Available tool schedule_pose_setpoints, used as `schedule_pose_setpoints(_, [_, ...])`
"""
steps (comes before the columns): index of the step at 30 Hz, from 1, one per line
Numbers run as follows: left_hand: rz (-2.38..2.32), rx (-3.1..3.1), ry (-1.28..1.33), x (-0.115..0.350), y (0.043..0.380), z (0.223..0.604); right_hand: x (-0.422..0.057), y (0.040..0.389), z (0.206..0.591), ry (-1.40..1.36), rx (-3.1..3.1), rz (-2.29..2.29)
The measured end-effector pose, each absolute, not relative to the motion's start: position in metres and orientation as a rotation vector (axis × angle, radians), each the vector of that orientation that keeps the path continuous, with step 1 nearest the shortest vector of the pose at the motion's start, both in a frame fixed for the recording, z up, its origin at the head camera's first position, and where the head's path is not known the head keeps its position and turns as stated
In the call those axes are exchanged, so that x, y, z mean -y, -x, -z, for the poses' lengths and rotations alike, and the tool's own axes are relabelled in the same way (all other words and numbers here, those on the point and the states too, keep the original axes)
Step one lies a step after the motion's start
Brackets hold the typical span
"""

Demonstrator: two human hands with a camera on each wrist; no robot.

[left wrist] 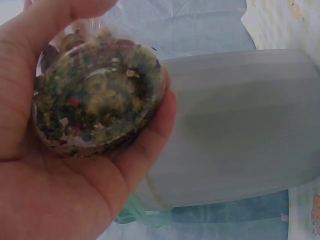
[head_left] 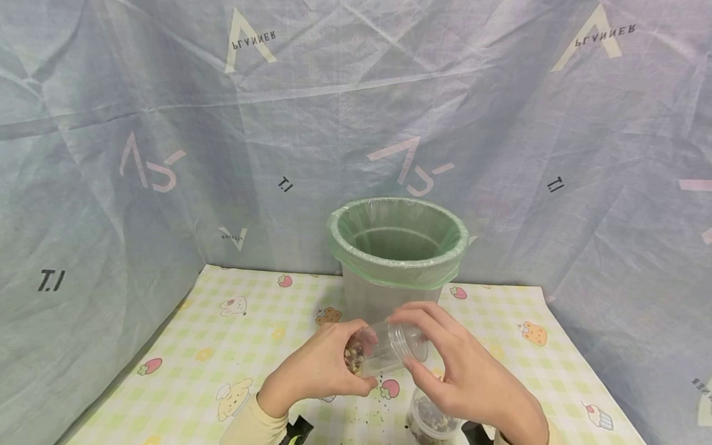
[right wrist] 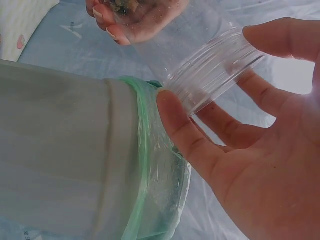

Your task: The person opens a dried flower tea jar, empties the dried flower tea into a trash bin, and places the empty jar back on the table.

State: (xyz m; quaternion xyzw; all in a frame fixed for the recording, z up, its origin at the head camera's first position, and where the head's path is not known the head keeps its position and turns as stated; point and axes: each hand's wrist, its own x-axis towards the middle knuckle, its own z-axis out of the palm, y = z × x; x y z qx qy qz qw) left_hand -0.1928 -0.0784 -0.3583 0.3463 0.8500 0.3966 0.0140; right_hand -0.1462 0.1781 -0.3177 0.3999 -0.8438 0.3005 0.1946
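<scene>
A clear plastic jar (head_left: 382, 351) lies tilted on its side between both hands, above the table. Dried mixed bits (left wrist: 100, 100) in brown, green and red are gathered at its base. My left hand (head_left: 319, 364) grips the base end, thumb and fingers curled round it. At the other end, my right hand (head_left: 464, 368) holds the clear ridged lid (right wrist: 215, 70) by its edge between thumb and fingers. Whether the lid is screwed tight cannot be told. Below the right hand, a second clear jar (head_left: 431, 423) with similar bits stands partly hidden.
A pale bin (head_left: 361, 293) lined with a green bag (head_left: 456, 262) stands just beyond the hands. Dark crumbs are scattered on the checked tablecloth (head_left: 250, 352) near the second jar. A grey-blue printed cloth (head_left: 311, 136) hangs behind and at both sides.
</scene>
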Motion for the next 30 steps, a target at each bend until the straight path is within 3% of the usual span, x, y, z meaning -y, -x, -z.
schedule_pose_setpoints(30, [-1.206,-2.646,-1.090,0.0802,0.1931,0.3583,-0.1756,0.1477,0.3193,-1.245,2.256,-0.795])
